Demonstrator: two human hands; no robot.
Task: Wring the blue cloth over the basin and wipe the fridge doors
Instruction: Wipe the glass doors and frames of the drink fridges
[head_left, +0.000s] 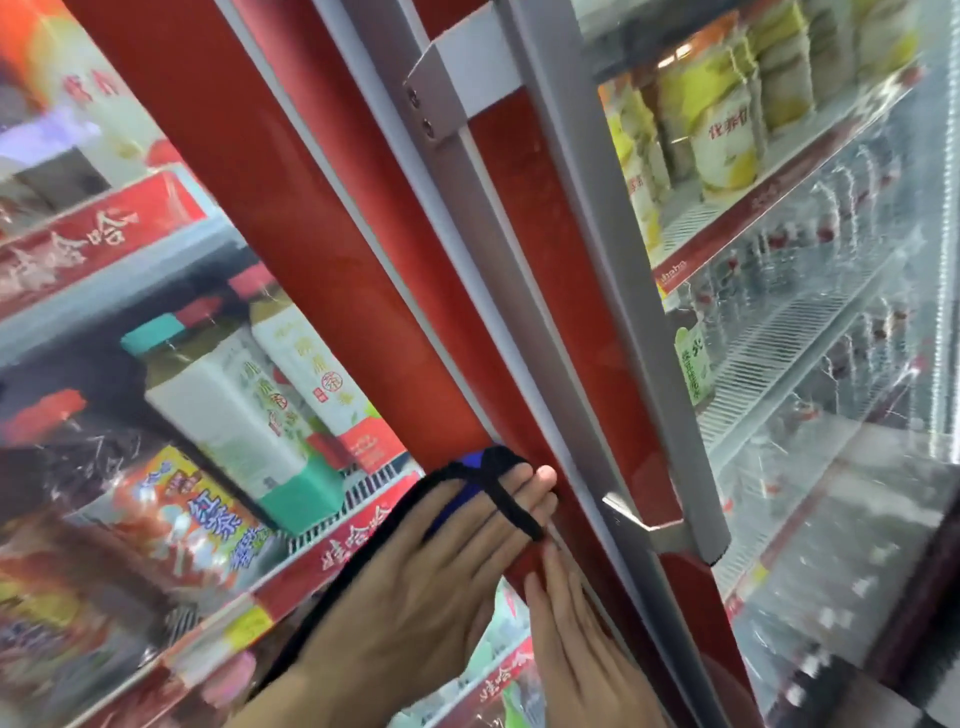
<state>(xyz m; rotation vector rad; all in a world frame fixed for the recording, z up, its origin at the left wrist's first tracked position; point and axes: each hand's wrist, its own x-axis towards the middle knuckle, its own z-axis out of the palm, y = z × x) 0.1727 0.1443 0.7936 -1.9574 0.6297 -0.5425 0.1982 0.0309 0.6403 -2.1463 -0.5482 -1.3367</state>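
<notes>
Left hand (415, 561): fingers straight, pressing blue fabric cloth (470, 461) flat against glossy red fridge door frame (322, 249). Right hand (576, 634): fingers straight, touching frame just below.

Obstacle: grey handle (530, 312) along red frame (291, 234)

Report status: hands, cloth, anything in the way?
Left hand flat, pressing blue cloth onto red door frame. Right hand open, flat on frame just below. Silver handle close on the right, untouched.
</notes>
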